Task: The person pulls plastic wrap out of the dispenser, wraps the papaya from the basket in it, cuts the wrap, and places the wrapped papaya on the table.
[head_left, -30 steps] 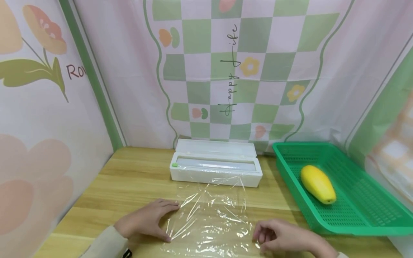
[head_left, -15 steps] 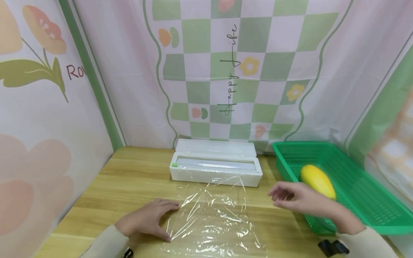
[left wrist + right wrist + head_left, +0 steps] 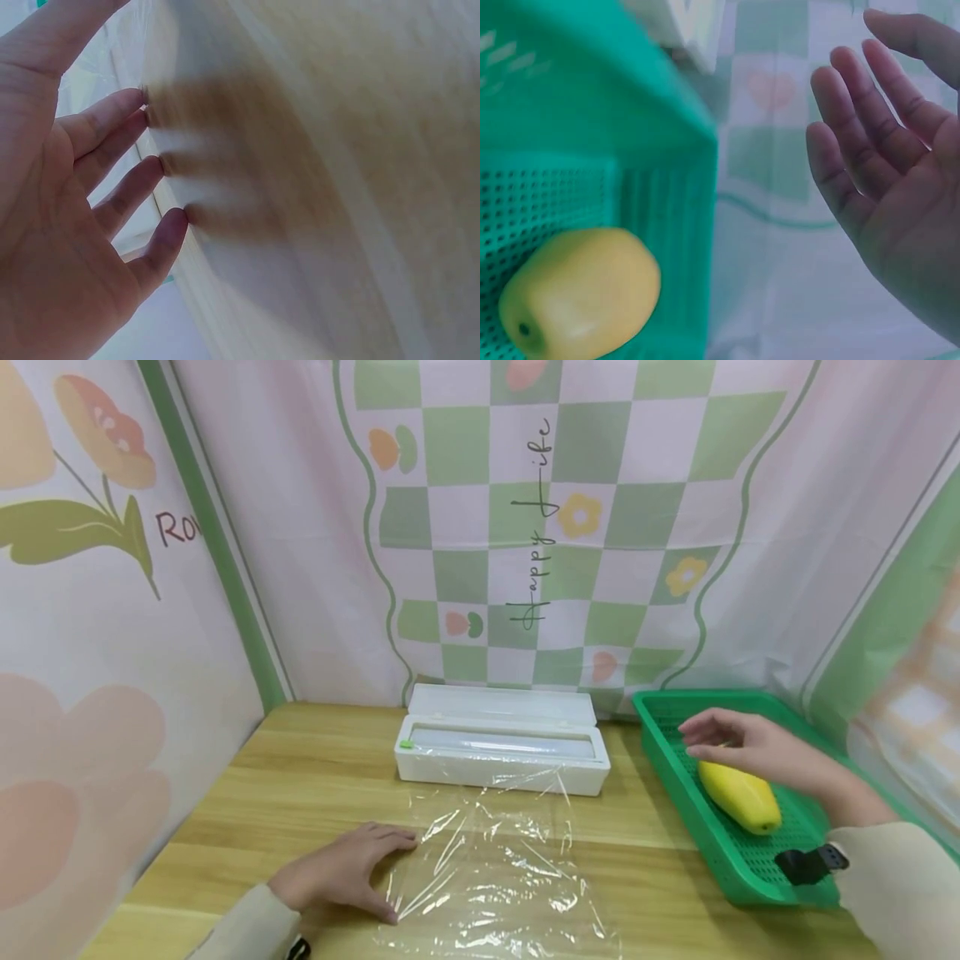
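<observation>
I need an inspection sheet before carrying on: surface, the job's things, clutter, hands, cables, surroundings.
Surface: wood-grain table; wrinkled clear film lies on it.
Job's things: white box open, clear film running from it; yellow fruit in green basket.
Clutter: nothing seen.
Left hand: rests at the clear film's left edge.
Right hand: over the green basket by the yellow fruit, holding nothing.
Cables: nothing seen.
Surroundings: printed sheets behind and at both sides.

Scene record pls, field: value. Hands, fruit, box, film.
left hand: left hand touches table at film's left edge; contact with film unclear
right hand: right hand over fruit, fingers apart from it, holding nothing
fruit: yellow fruit, lying in green basket
box: white box, lid raised
film: clear film, spread from box across table, wrinkled
</observation>
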`<state>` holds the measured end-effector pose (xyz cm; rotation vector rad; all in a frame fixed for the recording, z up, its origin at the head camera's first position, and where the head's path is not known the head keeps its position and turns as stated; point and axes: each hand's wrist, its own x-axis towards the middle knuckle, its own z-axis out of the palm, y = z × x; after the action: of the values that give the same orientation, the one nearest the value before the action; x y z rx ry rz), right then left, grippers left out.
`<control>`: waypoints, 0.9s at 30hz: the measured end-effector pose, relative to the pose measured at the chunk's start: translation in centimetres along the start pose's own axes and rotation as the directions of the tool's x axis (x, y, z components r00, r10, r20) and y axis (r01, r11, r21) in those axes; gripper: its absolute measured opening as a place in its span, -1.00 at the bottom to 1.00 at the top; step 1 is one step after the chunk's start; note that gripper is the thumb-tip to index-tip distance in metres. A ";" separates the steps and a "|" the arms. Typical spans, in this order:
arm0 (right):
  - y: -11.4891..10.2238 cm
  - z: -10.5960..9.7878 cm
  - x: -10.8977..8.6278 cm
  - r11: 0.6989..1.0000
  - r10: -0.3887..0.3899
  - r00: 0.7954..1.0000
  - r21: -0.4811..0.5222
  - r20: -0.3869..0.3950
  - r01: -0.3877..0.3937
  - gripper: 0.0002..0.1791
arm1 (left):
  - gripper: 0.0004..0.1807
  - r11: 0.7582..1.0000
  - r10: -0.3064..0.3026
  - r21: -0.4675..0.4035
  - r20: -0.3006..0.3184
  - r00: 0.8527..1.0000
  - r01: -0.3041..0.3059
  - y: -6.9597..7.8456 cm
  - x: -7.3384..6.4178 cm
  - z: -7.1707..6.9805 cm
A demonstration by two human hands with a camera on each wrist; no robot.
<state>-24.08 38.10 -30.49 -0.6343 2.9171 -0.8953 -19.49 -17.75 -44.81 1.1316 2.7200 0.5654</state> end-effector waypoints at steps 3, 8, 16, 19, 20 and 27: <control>2.1 -0.5 0.3 0.999 0.051 0.999 -0.008 -0.008 -0.051 -0.59 | 0.07 1.000 0.012 0.007 -0.005 1.000 -0.012 0.0 0.0 -0.1; 5.5 -0.9 0.5 0.993 0.115 0.993 -0.023 0.008 -0.115 -0.43 | 0.08 1.000 0.003 0.001 0.011 1.000 -0.003 0.0 0.0 -0.1; 9.1 -1.2 0.5 0.973 0.225 0.971 0.034 0.075 -0.228 -0.16 | 0.08 0.999 -0.031 -0.011 0.028 0.999 0.031 0.2 0.0 -0.3; 9.9 -1.2 0.5 0.961 0.268 0.958 0.046 0.105 -0.274 -0.08 | 0.09 0.999 -0.032 -0.014 0.025 0.999 0.032 0.2 0.0 -0.3; 10.2 -1.2 0.5 0.956 0.281 0.953 0.051 0.114 -0.288 -0.06 | 0.09 0.999 -0.031 -0.013 0.024 0.999 0.032 0.1 0.0 -0.2; 12.6 -0.8 -0.1 0.931 0.341 0.916 0.055 0.211 -0.360 0.03 | 0.09 0.999 -0.041 -0.010 0.033 0.999 0.041 0.1 0.0 -0.1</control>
<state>-28.79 48.02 -36.65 -0.1689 2.6674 -0.8592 -19.46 -17.80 -44.65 1.0699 2.7022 0.5501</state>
